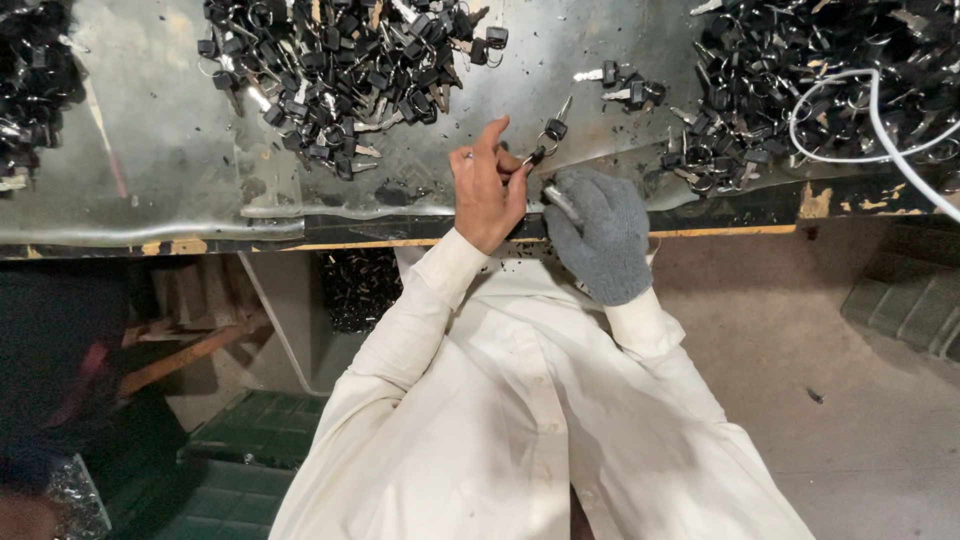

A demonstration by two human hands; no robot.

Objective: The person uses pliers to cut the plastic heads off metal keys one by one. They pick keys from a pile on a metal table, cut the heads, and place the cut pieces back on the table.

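Observation:
My bare left hand (487,188) pinches a small ring of black-headed keys (548,135) at the front edge of a metal-topped table (170,170). One silver key blade sticks up from the ring. My right hand (600,232), in a grey knit glove, is closed around a thin silver tool (560,200) whose tip meets the key ring next to my left fingers. White sleeves cover both arms.
A big heap of black-headed keys (340,60) lies at the table's back centre. Another heap (790,80) fills the right side, with a white cable (880,120) looping over it. More keys (30,80) sit at the far left. A few loose keys (630,90) lie between.

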